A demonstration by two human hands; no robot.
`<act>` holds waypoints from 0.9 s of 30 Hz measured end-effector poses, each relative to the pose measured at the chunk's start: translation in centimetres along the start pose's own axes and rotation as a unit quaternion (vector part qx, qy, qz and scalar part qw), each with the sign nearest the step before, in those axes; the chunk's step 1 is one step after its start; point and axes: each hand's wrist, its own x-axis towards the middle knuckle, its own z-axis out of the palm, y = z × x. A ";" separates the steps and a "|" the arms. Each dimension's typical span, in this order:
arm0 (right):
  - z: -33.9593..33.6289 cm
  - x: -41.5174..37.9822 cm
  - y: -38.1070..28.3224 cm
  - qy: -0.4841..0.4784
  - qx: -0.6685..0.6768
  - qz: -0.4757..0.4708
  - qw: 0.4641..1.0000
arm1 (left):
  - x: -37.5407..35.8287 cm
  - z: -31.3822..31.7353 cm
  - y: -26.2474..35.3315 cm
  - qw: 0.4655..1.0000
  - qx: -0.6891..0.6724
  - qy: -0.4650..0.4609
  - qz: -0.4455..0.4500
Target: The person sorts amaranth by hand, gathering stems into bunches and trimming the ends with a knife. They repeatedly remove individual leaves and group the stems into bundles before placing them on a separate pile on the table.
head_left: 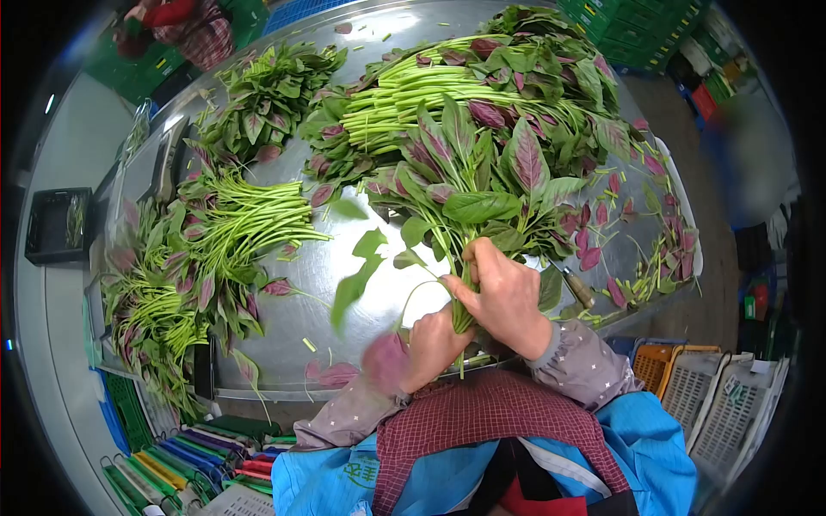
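Observation:
A bunch of amaranth (482,206) with green and purple leaves stands upright before me, stems down. My left hand (430,346) is closed round the lower ends of its stems. Higher up, my right hand (503,297) closes on the same stems, thumb and fingers pressed against them. A loose, blurred purple leaf (385,361) hangs beside my left wrist, and a green leaf (351,297) droops left of the bunch. Just right of my right hand lies a knife with a wooden handle (578,288), its blade mostly hidden under leaves.
On the metal table (284,335) lie a large amaranth pile (413,103) at the back and more bundles (249,206) at left. Trimmed scraps (662,267) litter the right edge. Crates (723,404) stand at lower right. A person in red (194,30) is at the far left.

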 end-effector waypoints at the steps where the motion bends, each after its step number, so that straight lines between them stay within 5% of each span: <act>1: -0.1 0.0 0.2 -0.001 0.000 -0.001 1.000 | 0.0 0.0 -0.1 1.000 -0.014 0.005 0.012; 7: -0.3 -0.5 0.2 -0.003 -0.006 -0.042 0.999 | 0.1 0.0 -0.1 1.000 -0.016 -0.007 0.020; 12: -0.3 -1.6 0.6 -0.102 0.126 0.001 0.987 | 0.2 -0.5 0.4 1.000 -0.011 -0.003 0.017; 16: 0.5 -1.9 1.4 -0.069 0.201 -0.007 0.977 | 0.2 -0.1 0.1 0.999 -0.029 -0.007 0.015; 20: -0.7 -1.5 1.5 -0.176 0.148 -0.053 0.972 | 0.0 -0.5 0.1 0.999 0.002 -0.035 0.005; 25: -2.1 -2.8 1.8 -0.192 0.098 -0.135 0.967 | 0.2 -0.7 -0.6 0.987 -0.152 -0.057 -0.013; 27: -3.8 -2.6 2.1 -0.291 0.226 -0.088 0.925 | 0.4 -0.6 -1.4 0.977 -0.197 -0.081 -0.025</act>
